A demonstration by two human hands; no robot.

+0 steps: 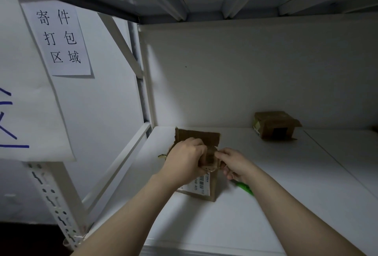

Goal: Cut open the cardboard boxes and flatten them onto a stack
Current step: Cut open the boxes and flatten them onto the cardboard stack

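Flattening step: your left hand (185, 159) grips the box (212, 187), right hand (235, 164) pinches a flap (211, 157), seam probably cut. Next: spread, press flat.

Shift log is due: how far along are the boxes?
Done: the near box looks opened, a flap up, and the green cutter lies on the shelf. In hand: left hand and right hand both grip that box, seemingly working it apart. Left: flattening it, then the back box, which is not flat. No stack shows.
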